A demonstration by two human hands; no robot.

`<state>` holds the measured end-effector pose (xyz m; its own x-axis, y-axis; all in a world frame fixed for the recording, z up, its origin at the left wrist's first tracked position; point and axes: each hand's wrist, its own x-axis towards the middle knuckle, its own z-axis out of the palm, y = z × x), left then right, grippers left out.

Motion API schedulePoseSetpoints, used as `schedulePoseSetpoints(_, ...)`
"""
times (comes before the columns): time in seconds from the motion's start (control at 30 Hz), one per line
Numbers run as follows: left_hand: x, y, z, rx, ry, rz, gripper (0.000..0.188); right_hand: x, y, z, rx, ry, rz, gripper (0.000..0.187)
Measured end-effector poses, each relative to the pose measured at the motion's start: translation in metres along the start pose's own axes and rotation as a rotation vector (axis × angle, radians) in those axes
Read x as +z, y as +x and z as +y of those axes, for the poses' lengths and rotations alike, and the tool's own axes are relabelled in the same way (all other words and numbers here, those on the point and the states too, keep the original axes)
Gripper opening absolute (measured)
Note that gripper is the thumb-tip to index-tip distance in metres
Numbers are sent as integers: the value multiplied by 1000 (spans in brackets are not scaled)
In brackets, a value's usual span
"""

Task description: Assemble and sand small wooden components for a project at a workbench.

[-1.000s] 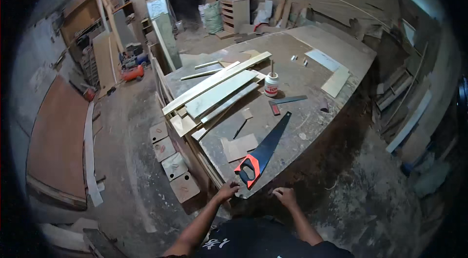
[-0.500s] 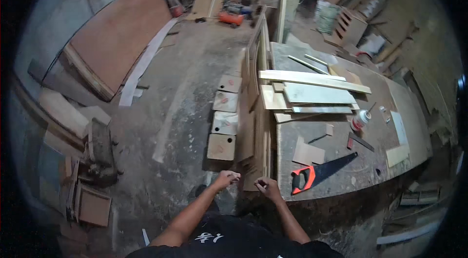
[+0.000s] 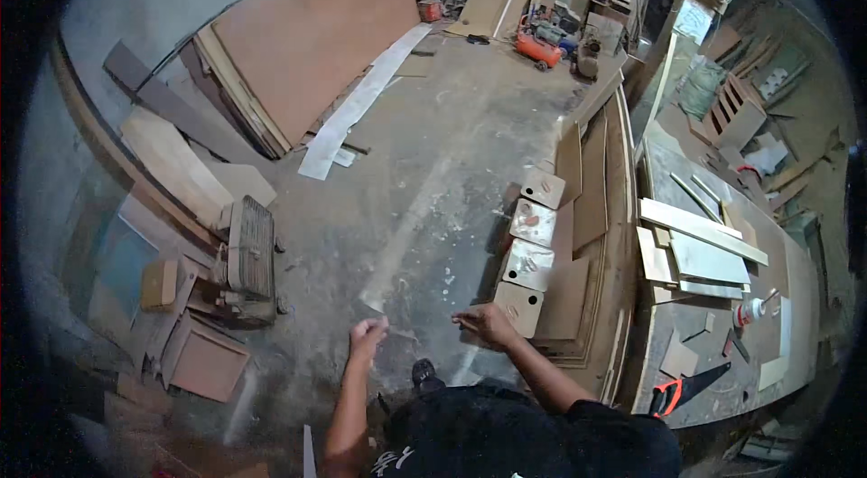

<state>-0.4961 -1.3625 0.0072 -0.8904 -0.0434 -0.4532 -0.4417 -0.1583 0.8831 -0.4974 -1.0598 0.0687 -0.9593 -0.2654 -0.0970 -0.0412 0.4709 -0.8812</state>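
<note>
My left hand (image 3: pixel 368 339) hangs in front of me above the grey floor, its fingers curled together. My right hand (image 3: pixel 489 324) is a little to the right, with thumb and fingers brought together and pointing left. Anything held in either hand is too small to make out. Nearest to my right hand is a wooden box (image 3: pixel 518 308) with a dark round hole, the closest in a row of several boxes on the floor. In this view my right hand overlaps its left edge. The two hands are apart.
A workbench (image 3: pixel 695 406) on the right carries a handsaw (image 3: pixel 688 390), a white bottle (image 3: pixel 748 312) and stacked boards (image 3: pixel 709 257). Panels (image 3: pixel 623 180) lean against its side. A large brown sheet (image 3: pixel 316 35) leans on the left wall. An orange compressor (image 3: pixel 539 51) stands far back.
My view has swung left, so the bench and boxes now sit farther right. My hands have moved wider apart and off the leaning panels, over the floor and the nearest box.
</note>
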Motion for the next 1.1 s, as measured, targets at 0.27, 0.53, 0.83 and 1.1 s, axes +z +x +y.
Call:
schedulePoseSetpoints(0.27,33,146,43,-57,-29,-150,24,-41,70,18,-20,-195,168,25)
schedulePoseSetpoints(0.53,152,302,94,-125,161,-379,16,-109,149,126,329,74,547,21)
schedulePoseSetpoints(0.83,246,474,193,-268,46,-312,19,-248,281,172,386,111,682,23)
schedulePoseSetpoints(1.1,337,603,218,-347,-107,-418,27,-349,452,191,240,306,596,29)
